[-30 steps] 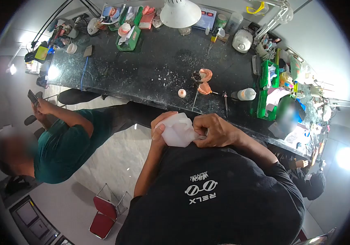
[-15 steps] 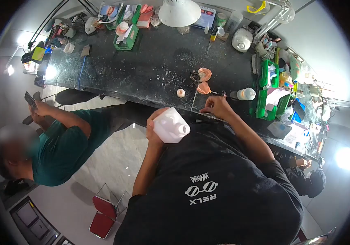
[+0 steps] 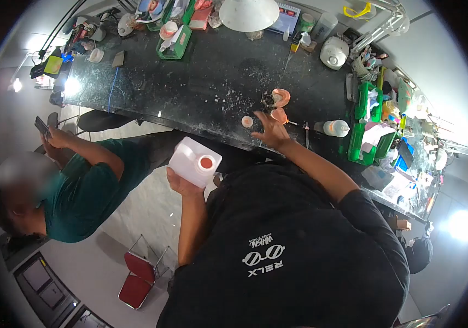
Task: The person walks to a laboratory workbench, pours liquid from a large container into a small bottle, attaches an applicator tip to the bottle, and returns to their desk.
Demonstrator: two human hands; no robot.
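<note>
One left hand [image 3: 185, 185] grips a translucent jug [image 3: 186, 158], mouth uncovered, off the bench [image 3: 206, 60] edge. Right of that grip I see the right hand [image 3: 271, 133], fingers spread wide, near a small round cap [image 3: 247, 122]; beyond, pink denture-like pieces [image 3: 281, 97]; farther right, a white bottle [image 3: 336, 128].
</note>
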